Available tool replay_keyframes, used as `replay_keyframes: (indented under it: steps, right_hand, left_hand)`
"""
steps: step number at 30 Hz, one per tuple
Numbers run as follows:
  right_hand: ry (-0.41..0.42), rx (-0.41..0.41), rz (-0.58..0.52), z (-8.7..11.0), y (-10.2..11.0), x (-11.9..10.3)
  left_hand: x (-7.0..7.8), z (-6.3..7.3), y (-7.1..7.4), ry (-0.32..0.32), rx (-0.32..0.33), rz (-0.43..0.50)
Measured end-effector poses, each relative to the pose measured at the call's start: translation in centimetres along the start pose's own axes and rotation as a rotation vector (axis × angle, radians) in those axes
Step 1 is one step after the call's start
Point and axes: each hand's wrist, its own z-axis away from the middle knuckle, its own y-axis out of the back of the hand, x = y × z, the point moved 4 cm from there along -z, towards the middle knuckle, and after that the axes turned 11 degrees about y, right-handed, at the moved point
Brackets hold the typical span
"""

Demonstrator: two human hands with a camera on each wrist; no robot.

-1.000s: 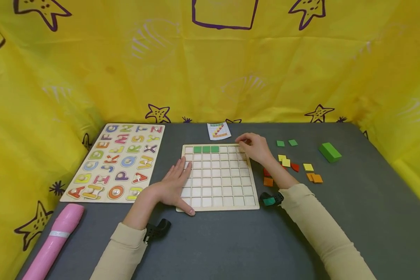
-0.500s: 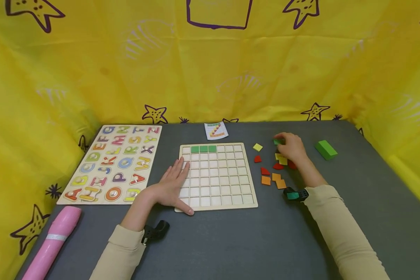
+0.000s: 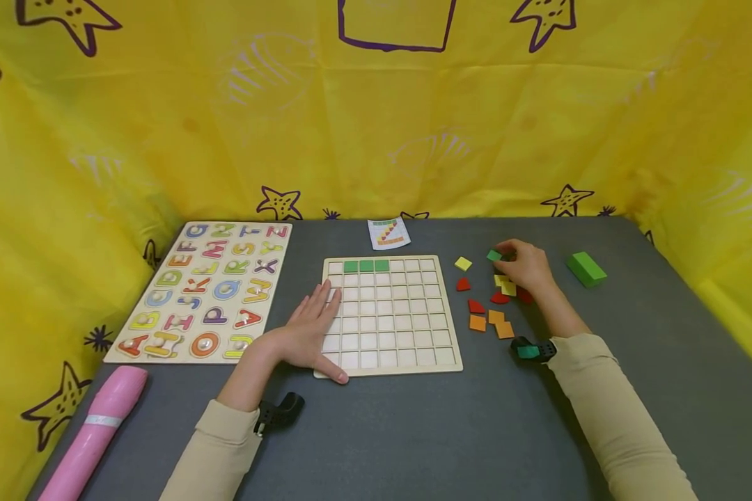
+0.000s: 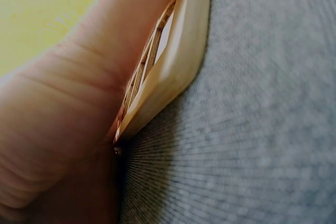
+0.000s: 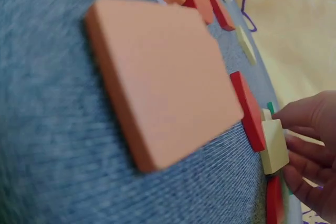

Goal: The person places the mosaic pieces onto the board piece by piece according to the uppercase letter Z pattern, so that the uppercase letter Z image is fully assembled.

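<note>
Three green tiles sit side by side at eleven o'clock on the grid board, filling neighbouring cells of its top row. At nine o'clock, the left hand lies spread, fingers over the rim and thumb across the near corner, probably so the board cannot slide. Towards two o'clock, the right hand has its fingertips at a loose green tile; I cannot tell whether they pinch it or only touch it. Yellow tiles, red pieces and orange tiles lie between two and three o'clock, seemingly kept on that side for easy reach. A picture card rests at twelve, just beyond the board, presumably where it can be read while both hands are busy.
</note>
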Motion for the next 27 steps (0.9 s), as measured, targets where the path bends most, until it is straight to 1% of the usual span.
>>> replay_keyframes:
  steps: [5, 10, 14, 17, 21, 27]
  right_hand:
    - [0.004, 0.02, -0.02, 0.1, -0.3, 0.1]
    - [0.01, 0.057, -0.02, 0.2, -0.6, 0.1]
    - [0.014, 0.098, -0.06, 0.1, -0.7, -0.7]
    - [0.013, 0.098, -0.139, -0.2, -1.3, -1.9]
    - [0.024, 0.055, -0.223, -0.9, -2.7, -4.1]
    - [0.071, -0.028, -0.234, -2.2, -5.4, -7.6]
  left_hand:
    - [0.0, 0.1, 0.1, 0.004, -0.005, 0.009]
    - [-0.2, 0.0, -0.1, -0.005, -0.003, 0.023]
    - [-0.6, -0.3, -0.5, -0.01, 0.006, 0.018]
    - [-0.8, -0.5, -0.6, -0.012, 0.013, 0.016]
    - [-0.9, -0.5, -0.6, -0.007, 0.012, 0.014]
    - [-0.4, -0.2, -0.2, -0.001, 0.002, 0.005]
